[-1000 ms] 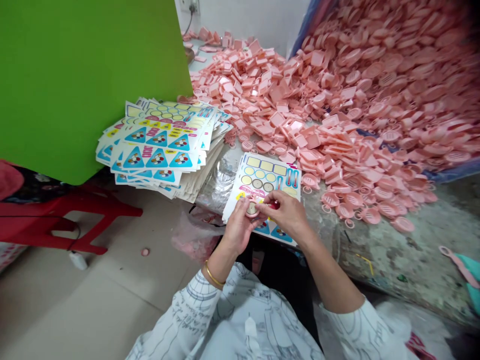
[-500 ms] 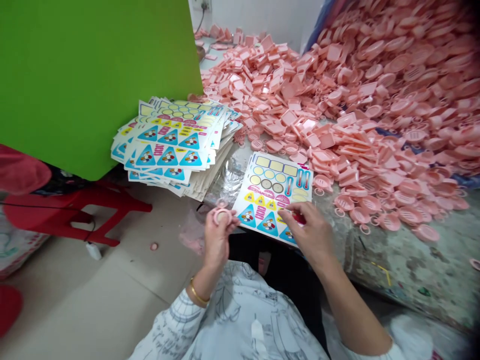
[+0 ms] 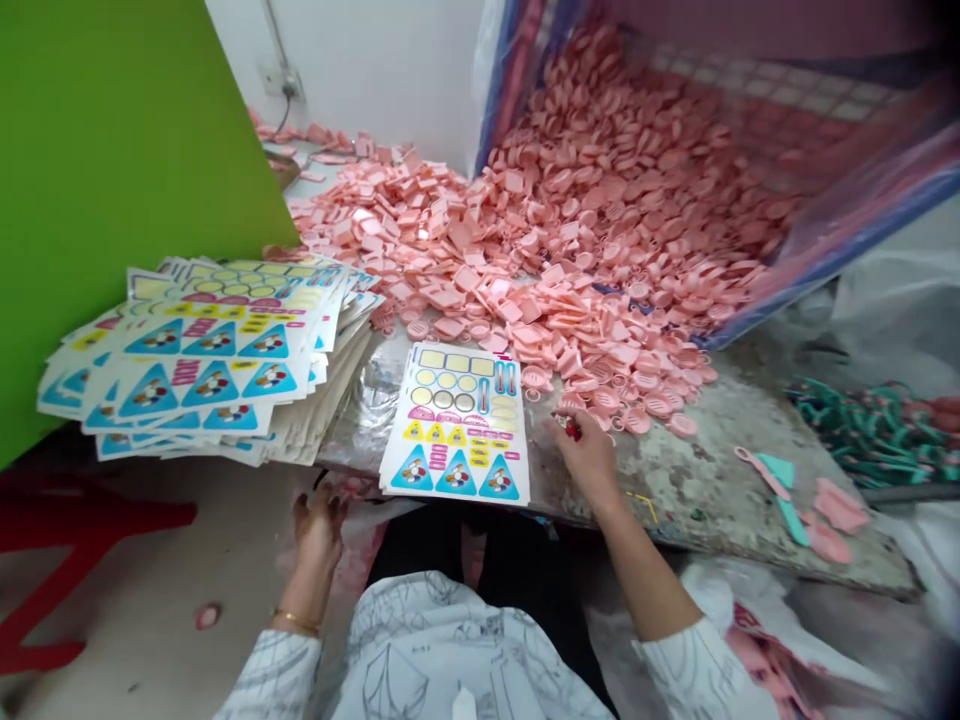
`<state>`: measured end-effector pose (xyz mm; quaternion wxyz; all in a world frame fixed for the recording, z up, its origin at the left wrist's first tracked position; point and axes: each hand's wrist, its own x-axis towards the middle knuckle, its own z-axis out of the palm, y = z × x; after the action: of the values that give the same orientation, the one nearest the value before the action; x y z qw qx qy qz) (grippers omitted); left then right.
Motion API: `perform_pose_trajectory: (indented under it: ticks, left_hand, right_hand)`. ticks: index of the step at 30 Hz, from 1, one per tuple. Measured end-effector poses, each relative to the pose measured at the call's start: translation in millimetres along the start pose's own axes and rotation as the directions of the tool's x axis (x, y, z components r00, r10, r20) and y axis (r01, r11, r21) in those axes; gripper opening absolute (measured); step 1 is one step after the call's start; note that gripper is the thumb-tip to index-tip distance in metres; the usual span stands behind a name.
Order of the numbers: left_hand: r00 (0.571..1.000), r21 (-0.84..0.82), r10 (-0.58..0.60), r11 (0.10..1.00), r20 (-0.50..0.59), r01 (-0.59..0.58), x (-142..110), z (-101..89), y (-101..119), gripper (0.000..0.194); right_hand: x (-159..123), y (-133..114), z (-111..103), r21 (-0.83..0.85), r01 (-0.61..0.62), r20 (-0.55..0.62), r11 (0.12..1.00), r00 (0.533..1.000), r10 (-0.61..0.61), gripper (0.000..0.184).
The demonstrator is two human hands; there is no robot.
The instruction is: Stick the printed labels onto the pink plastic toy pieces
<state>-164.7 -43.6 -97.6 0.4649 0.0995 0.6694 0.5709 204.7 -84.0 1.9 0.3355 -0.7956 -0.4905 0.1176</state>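
Green board point(image 3: 112, 200) kept far left of left hand. Stacked sticker sheets point(image 3: 210, 350) seen up-left of left hand. Left hand point(image 3: 319, 530) held low by slab edge, fingers half open, nothing seen gripped; gold bangle point(image 3: 295, 622) worn on wrist. Single sticker sheet point(image 3: 455, 425) laid flat between hands, just beside right hand. Right hand point(image 3: 589, 455) pinched shut on small red item point(image 3: 571, 430), item partly hidden. Pink plastic soap dishes point(image 3: 555, 270) heaped just beyond right hand. Teal and pink plastic pieces point(image 3: 780, 500) placed well right of right hand, on worn concrete slab point(image 3: 720, 490).

Left hand point(image 3: 319, 530) dropped below the worktop point(image 3: 712, 480) edge, right hand point(image 3: 589, 460) moved off the sticker sheet point(image 3: 454, 425)
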Motion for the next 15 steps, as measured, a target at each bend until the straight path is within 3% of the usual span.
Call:
perform_pose_trajectory:
  ticks: [3, 6, 8, 12, 15]
  left_hand:
    - [0.996, -0.018, -0.012, 1.0, -0.09, 0.011, -14.6, -9.1, 2.3, 0.036]
    - [0.98, 0.02, 0.144, 0.99, -0.138, -0.142, -31.0, -15.1, 8.8, 0.032]
    - [0.954, 0.071, 0.274, 0.961, -0.125, -0.267, -44.2, -14.6, 15.0, 0.03]
    - [0.865, 0.123, 0.501, 0.859, 0.0, -0.497, -81.4, -1.3, 31.6, 0.025]
    - [0.82, 0.105, 0.538, 0.82, 0.194, -0.563, -111.5, 18.9, 47.0, 0.015]
  right_hand:
    - [29.6, 2.4, 4.7, -0.228, 0.174, 0.02, 0.958, 0.985, -0.174, 0.033]
    - [56.8, 2.9, 15.9, -0.44, 0.289, 0.139, 0.85, 0.957, -0.254, 0.045]
    - [70.2, 4.3, 21.1, -0.486, 0.328, 0.195, 0.81, 0.944, -0.265, 0.041]
    - [78.6, 8.8, 17.3, -0.404, 0.355, 0.194, 0.843, 0.934, -0.301, 0.029]
    - [66.8, 3.4, 6.4, -0.164, 0.309, 0.093, 0.937, 0.95, -0.297, 0.025]
